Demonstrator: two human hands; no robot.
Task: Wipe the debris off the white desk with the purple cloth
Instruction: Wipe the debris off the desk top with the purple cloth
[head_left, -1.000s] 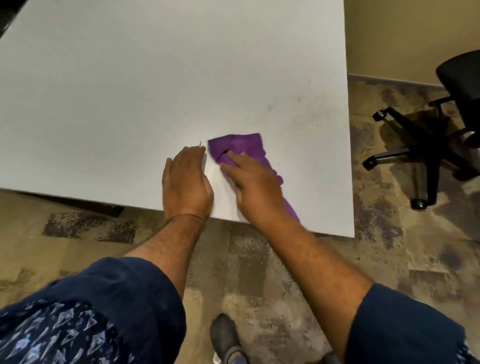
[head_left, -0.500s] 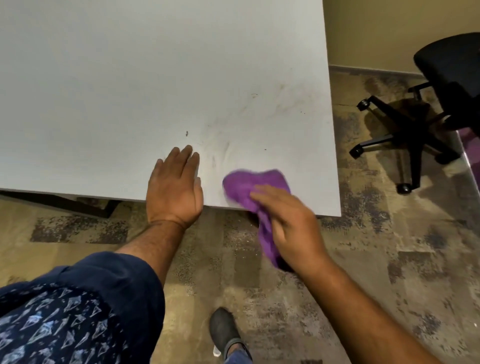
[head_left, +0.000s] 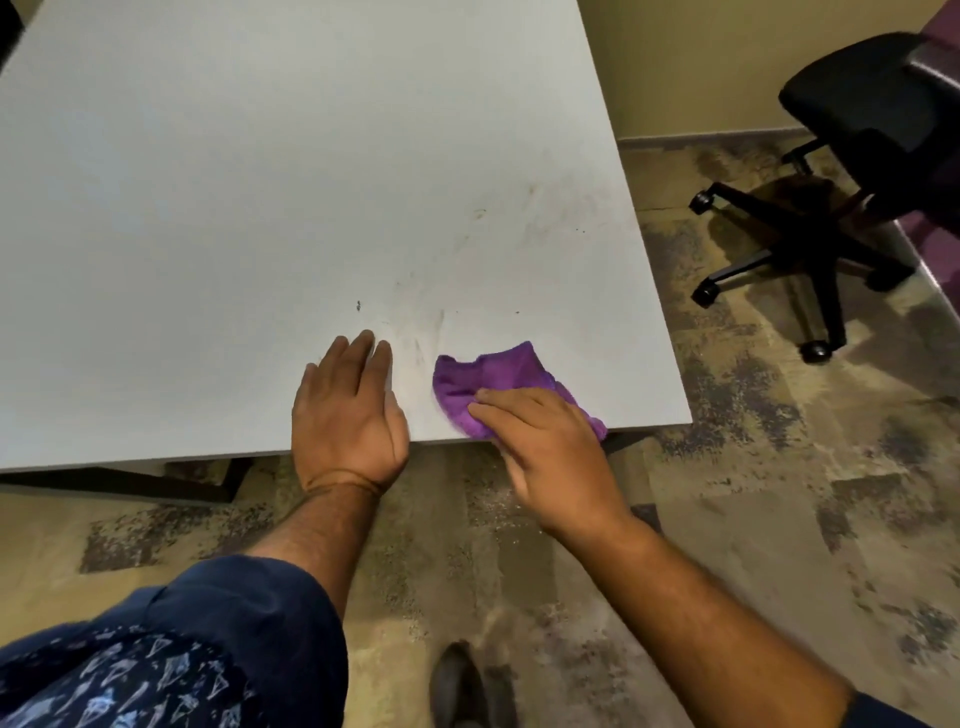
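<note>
One white bench (head_left: 260, 182) is seen filling most of the view, its top marked with grey smudges (head_left: 478, 249) and a few dark specks (head_left: 358, 306) toward the near right corner. A mottled carpet (head_left: 779, 493) is laid beneath it, and a black office chair (head_left: 841, 156) is parked well apart on the right before a beige wall. The near edge and right edge are left unobstructed. The left hand (head_left: 345, 415) is laid flat and released, palm down, at the near edge, fingers pointed away. Just beside it, the purple cloth (head_left: 493, 384) is spread on the bench near the corner and is pressed down by the right hand (head_left: 550, 452), whose fingers rest on its near part while the wrist hangs past the edge.
</note>
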